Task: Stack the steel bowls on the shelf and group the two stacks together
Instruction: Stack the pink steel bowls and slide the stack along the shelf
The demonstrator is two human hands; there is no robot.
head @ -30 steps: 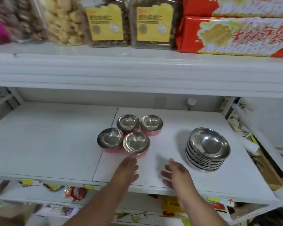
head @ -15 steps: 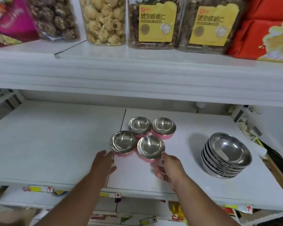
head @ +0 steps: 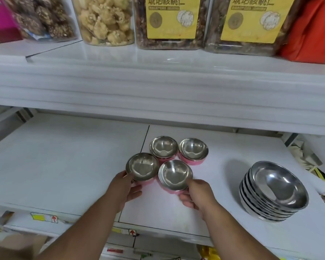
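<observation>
Head view: four small pink-sided steel bowls sit clustered mid-shelf (head: 64, 166), near the front edge. Left hand (head: 123, 186) is curled round the front-left bowl (head: 142, 167), fingers on its near wall; right hand (head: 195, 192) cups the front-right bowl (head: 174, 175), thumb by the rim. Both grips look closed on the bowls, likely so one can be lifted and nested in the other. Back pair (head: 163, 147) untouched. Stack of larger bowls (head: 274, 190) stands well apart toward the right edge; grouping not yet done.
</observation>
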